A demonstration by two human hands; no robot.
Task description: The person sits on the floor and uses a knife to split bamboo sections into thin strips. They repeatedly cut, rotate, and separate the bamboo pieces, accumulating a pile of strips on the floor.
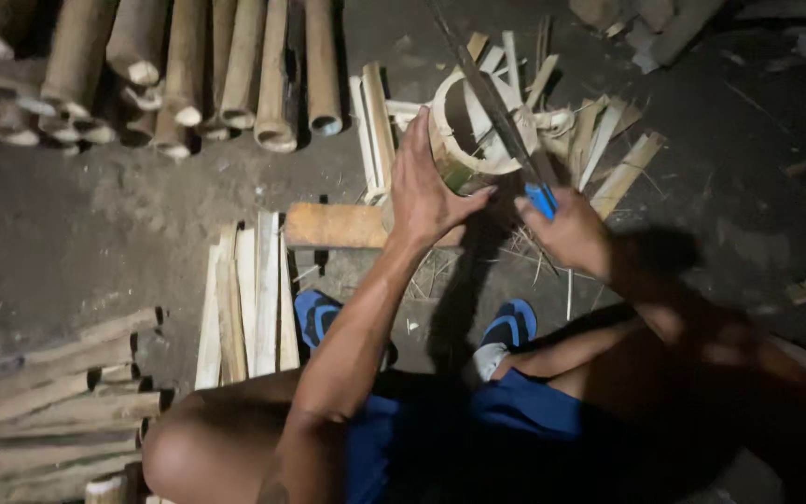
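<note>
A short hollow bamboo section (464,131) stands upright on a wooden block (333,225) on the dark ground. My left hand (422,191) grips its near side and steadies it. My right hand (566,229) is closed on the blue handle (541,199) of a long dark blade (487,89). The blade lies across the open top of the bamboo section, its tip pointing away from me. My knees and blue sandals (317,315) are below the block.
Long bamboo tubes (235,65) lie stacked at the top left. Split bamboo strips (249,299) lie next to my left foot, more strips (48,392) at the lower left. Cut slats (608,149) are scattered behind the block.
</note>
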